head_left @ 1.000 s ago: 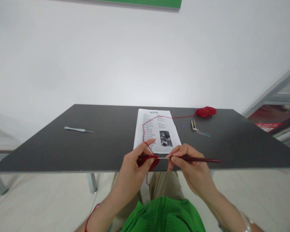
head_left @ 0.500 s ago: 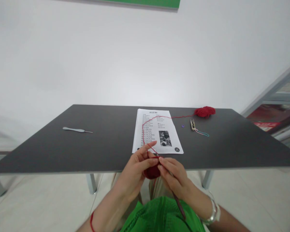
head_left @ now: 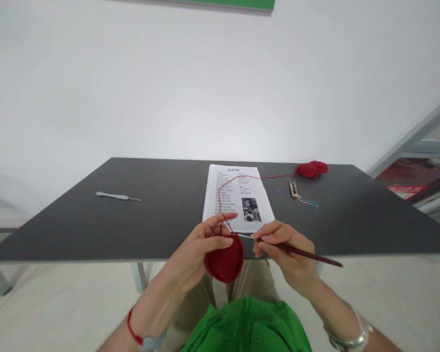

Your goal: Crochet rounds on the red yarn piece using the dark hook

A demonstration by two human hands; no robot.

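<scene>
A round, cupped piece of red crochet (head_left: 225, 261) hangs at the table's front edge, pinched between the thumb and fingers of my left hand (head_left: 201, 249). Red yarn (head_left: 220, 195) passes over my raised left index finger and back across the printed sheets (head_left: 212, 183) to a red yarn bundle (head_left: 311, 169). My right hand (head_left: 288, 249) grips a crochet hook with a dark brown handle (head_left: 315, 256). The hook's metal tip meets the upper edge of the red piece, where the yarn comes in.
On the dark table (head_left: 161, 210), a grey-handled hook (head_left: 113, 196) lies at the left. Right of the sheets are a small purple ring (head_left: 278, 191) and thread snips (head_left: 293, 189) with a looped cord. A white wall stands behind.
My right hand has moved right, away from my left, and the hook now lies more level. The red piece has come lower and left, and more of it shows.
</scene>
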